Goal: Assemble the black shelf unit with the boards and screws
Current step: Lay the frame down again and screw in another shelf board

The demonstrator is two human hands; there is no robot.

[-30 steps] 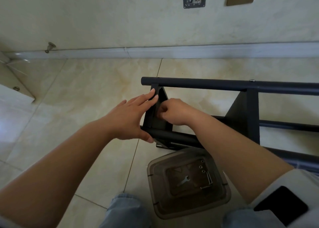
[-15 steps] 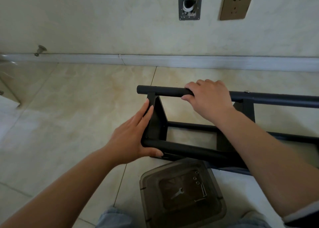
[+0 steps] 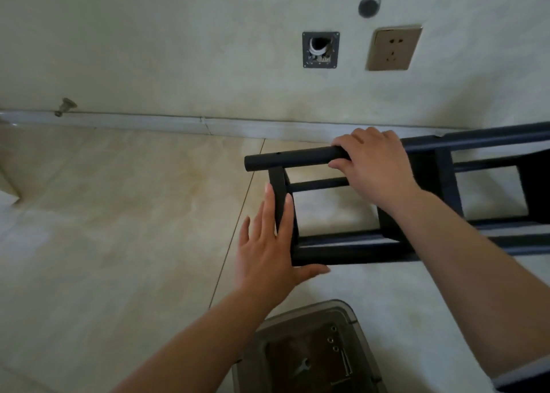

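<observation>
The black shelf unit point(image 3: 342, 248) lies on its side on the tiled floor, its tubes running off to the right. My right hand point(image 3: 372, 160) grips the upper tube point(image 3: 291, 160) from above, fingers curled over it. My left hand point(image 3: 268, 244) lies flat with straight fingers against the end board point(image 3: 278, 184), and its thumb reaches under the near tube. Below, a clear plastic box point(image 3: 309, 351) holds a small wrench point(image 3: 302, 366) and a few screws point(image 3: 345, 363).
A wall with a gold socket point(image 3: 393, 49) and an open wiring box point(image 3: 320, 50) stands close behind the frame. A door stop point(image 3: 65, 107) sticks out of the skirting at the left. Pale floor tiles spread to the left.
My right hand left the inside of the end board and took hold of the upper tube. The frame's left end has tipped and risen slightly, and my view has lifted toward the wall.
</observation>
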